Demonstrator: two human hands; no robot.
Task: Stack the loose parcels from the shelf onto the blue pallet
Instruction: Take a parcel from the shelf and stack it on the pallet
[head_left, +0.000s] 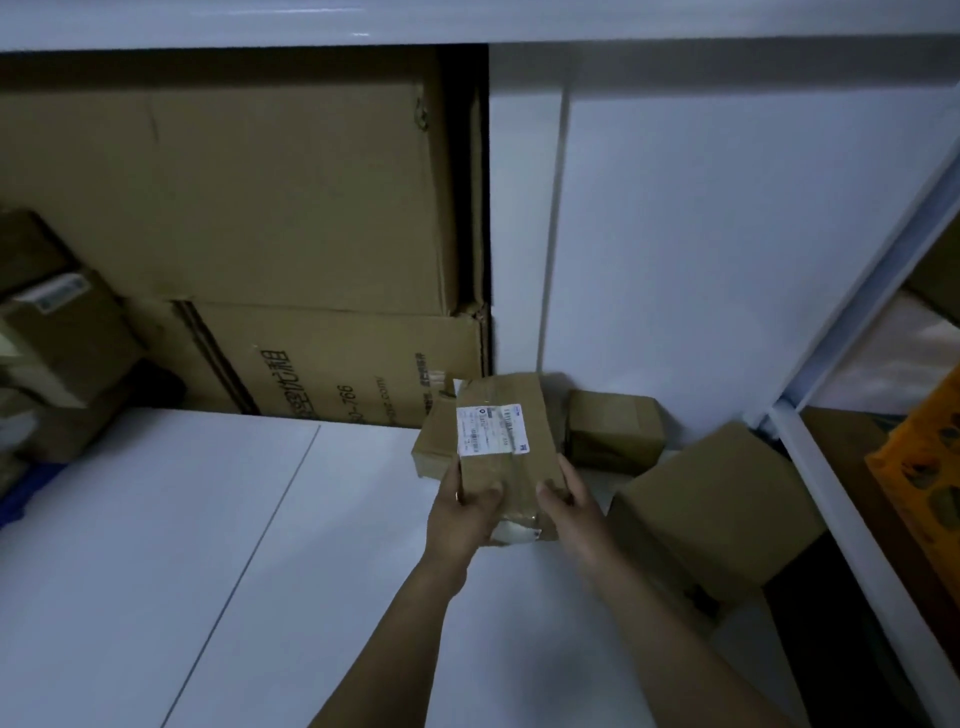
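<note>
Parcel (491, 431): long axis runs straight ahead; left hand (467, 506) and right hand (569, 501) level, fingers (563, 470) pinching its near end.

1. White flat shelf board (208, 519) is carrying the load; thin seam lines are running across it from front to back.
2. Small brown cardboard box (615, 428) is sitting at the back, against the white rear panel (727, 260).
3. Larger brown cardboard cube (722, 509) is sitting near the right edge, just in front of the small box, turned at an angle.
4. Low brown cardboard box (434, 447) is lying left of the small box, partly hidden under a taped brown parcel with a white label (498, 431).
5. Large printed brown cartons (337, 364) are standing at back left; whether on this board, cannot tell.
</note>
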